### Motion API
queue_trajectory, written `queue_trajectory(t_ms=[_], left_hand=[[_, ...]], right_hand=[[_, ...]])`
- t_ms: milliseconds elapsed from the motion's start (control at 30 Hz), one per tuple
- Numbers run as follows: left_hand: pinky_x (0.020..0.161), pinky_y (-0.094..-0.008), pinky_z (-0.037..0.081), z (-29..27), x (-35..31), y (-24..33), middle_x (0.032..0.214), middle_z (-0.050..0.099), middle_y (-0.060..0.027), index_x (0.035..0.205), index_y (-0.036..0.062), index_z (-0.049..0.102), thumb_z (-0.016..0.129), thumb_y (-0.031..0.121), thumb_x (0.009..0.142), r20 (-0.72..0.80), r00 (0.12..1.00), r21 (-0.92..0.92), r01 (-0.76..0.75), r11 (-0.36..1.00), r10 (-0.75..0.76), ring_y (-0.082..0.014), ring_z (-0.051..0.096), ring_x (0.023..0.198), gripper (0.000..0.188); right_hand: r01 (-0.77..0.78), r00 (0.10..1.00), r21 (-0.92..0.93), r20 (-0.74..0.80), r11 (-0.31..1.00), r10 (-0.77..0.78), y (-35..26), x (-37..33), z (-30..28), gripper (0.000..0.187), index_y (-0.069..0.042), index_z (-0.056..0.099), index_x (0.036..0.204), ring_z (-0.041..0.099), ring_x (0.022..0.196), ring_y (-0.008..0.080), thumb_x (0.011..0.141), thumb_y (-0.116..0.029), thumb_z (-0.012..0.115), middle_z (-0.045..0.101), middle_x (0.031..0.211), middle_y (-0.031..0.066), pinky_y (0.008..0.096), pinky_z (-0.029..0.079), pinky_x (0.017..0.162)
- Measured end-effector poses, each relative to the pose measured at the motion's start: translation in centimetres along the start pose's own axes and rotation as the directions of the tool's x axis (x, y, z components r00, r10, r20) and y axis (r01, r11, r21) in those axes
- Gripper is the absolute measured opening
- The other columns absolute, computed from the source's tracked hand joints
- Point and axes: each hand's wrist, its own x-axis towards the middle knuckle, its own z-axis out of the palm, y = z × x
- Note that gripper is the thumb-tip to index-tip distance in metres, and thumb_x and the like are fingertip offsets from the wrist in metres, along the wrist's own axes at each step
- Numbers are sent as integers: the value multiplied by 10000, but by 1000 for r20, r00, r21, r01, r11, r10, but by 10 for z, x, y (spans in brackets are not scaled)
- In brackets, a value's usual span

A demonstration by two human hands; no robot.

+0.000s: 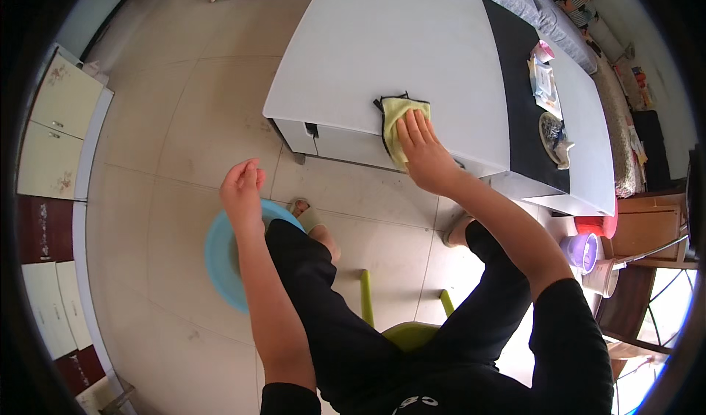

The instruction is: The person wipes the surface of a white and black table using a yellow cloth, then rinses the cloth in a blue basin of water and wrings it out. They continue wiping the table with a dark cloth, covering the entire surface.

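Plainly, at the far left stands a cream cabinet (pixel 59 95) with small flower patterns, its side facing the tiled floor (pixel 147 216). Further right, a light-blue basin (pixel 213 253) sits on the floor, partly hidden behind the forearm and the black trousers (pixel 305 268). The left hand (pixel 243 183) hangs in the air above the basin's far rim, fingers loosely curled and narrow, well apart from the cloth.

Next comes the white bench (pixel 382 33), with the yellow-green, dark-edged cloth (pixel 393 121) at its near edge, the lower part reaching over that edge. The cloth lies directly beneath the right hand (pixel 426 152), which is spread flat, fingers together, pressing on it; cloth shows beyond the fingertips and on their left. Below, the person sits on a green seat (pixel 408 335).

Rightward, a black strip (pixel 515 62) crosses the bench, bearing a pink cup (pixel 544 50), a white packet (pixel 544 83) and a round dish (pixel 547 132). A purple bucket (pixel 581 252) stands beyond.
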Motion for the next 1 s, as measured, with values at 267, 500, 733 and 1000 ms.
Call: queue_trajectory(t_ms=[267,500,733,1000], left_hand=[[717,-250,498,4,-5,-2,810,620,-43,1040,-13,648,569,146,940,-18,998,73,65,995,-64,-108,571,737,204],[690,-237,488,27,4,-5,800,640,-45,1017,-8,660,579,147,938,8,998,57,63,996,-63,-107,584,726,192],[695,-237,489,24,-8,5,807,641,-46,1019,-6,658,574,141,941,46,998,65,27,998,-30,-103,584,734,187],[707,-242,488,13,-6,4,832,631,-41,1041,-9,647,579,152,939,20,997,0,69,998,-69,-95,571,743,202]], right_hand=[[35,997,159,-79,987,-23,-93,161,-39,771,50,167,1463,97,1427,418,945,-432,475,136,1524,274,497,101,1157],[69,989,214,-139,974,-40,-92,139,-40,702,-27,172,1485,135,1444,323,915,-253,514,155,1548,199,515,97,1154],[-348,936,106,-23,932,352,34,-47,14,720,10,212,1461,166,1437,311,931,-382,502,199,1528,208,508,121,1152],[-399,915,-131,8,907,404,-38,36,-23,778,6,272,1451,233,1397,384,913,-519,472,338,1444,264,493,92,1156]])
